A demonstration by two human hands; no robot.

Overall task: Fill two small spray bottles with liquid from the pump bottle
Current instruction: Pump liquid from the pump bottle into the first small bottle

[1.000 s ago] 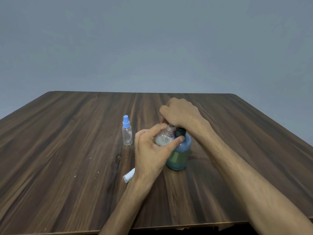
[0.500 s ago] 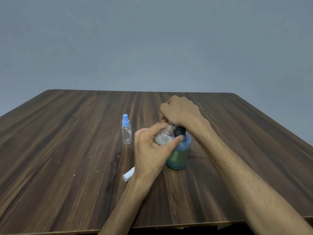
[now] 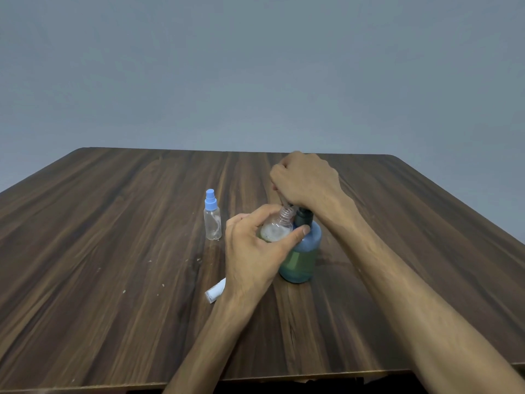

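Capped spray bottle is standing upright on the desk, clear body, blue spray top, well out to the left of the left hand and touching nothing. Small white cap piece is lying on its side on the desk just beside the left wrist, partly hidden behind it. Left hand is curling thumb and fingers around an open spray bottle, holding it tilted with its threaded neck pointing up toward the right hand; whitish liquid or foam is sitting in the lower part of this bottle. Pump bottle is standing on the desk right behind the left hand's fingertips, blue-green translucent body, dark collar at the top, touching or nearly touching the held bottle. Right hand is closing down in a fist-like grip over the pump head, fingers curled on it; the nozzle itself is hidden under the hand, so exact contact with the small bottle's mouth is unclear. Both forearms are reaching in from the near desk edge.
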